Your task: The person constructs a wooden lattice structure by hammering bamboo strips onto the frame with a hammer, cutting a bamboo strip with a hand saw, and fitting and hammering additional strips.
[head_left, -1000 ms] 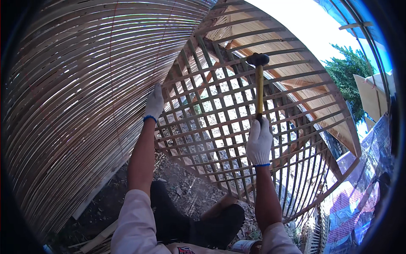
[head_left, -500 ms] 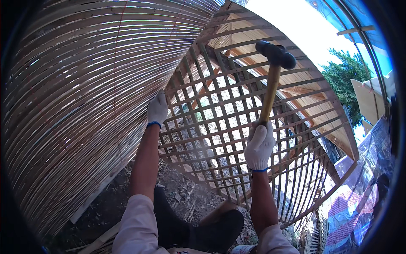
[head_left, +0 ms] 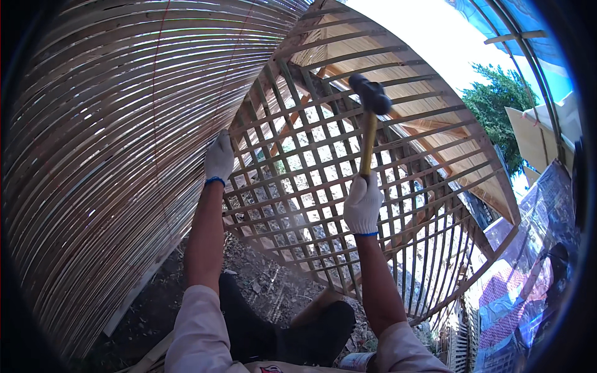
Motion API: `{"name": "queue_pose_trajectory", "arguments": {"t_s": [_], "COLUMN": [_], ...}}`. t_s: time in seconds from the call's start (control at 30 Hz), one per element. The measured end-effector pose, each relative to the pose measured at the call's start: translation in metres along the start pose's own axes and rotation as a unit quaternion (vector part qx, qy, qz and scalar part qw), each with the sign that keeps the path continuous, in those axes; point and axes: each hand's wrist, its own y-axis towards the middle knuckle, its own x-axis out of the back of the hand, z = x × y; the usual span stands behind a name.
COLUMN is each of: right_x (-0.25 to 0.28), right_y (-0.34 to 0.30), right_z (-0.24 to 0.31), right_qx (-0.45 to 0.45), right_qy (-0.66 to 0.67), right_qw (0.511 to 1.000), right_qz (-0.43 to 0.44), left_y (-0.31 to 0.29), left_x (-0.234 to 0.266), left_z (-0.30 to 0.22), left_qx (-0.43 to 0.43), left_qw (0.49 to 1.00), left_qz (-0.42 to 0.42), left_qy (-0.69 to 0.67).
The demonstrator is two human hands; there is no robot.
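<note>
Hammer (head_left: 369, 138) and gloved right hand (head_left: 363, 206) show right of centre, in front of the wooden lattice (head_left: 476, 133); we see the fingers wrapped around the lower part of the handle. Its long axis runs from the fist up and away from the body, leaning slightly right toward the top, and the dark head sits crosswise there, slanting from upper left to lower right. The gloved left hand (head_left: 219, 158) is raised to where the slatted wall (head_left: 124, 155) meets the lattice; we cannot tell whether it grips an edge or only presses there, since its fingertips are hard to make out. The handle's butt is hidden in the fist, and we cannot judge the gap between head and slats. The lower edge cuts off a container (head_left: 357, 362), and the wall's outer parts fade into the dark fisheye rim.
</note>
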Motion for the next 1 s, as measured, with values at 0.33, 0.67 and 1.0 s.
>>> {"name": "queue_pose_trajectory", "arguments": {"t_s": [0.33, 0.67, 1.0], "right_x": [0.024, 0.02, -0.007], "right_y": [0.0, -0.048, -0.048], "right_z": [0.036, 0.042, 0.038], "right_qx": [-0.027, -0.152, -0.002], "right_qy": [0.066, 0.079, 0.003], "right_qw": [0.997, 0.979, 0.981], "right_qz": [-0.029, 0.114, 0.193], "left_y": [0.008, 0.005, -0.001], "left_x": [0.009, 0.011, 0.017], "left_z": [0.03, 0.027, 0.02], "left_qx": [-0.024, -0.045, -0.048], "left_qw": [1.0, 0.996, 0.997], "left_qz": [0.017, 0.058, 0.045], "left_qy": [0.001, -0.055, -0.034]}}
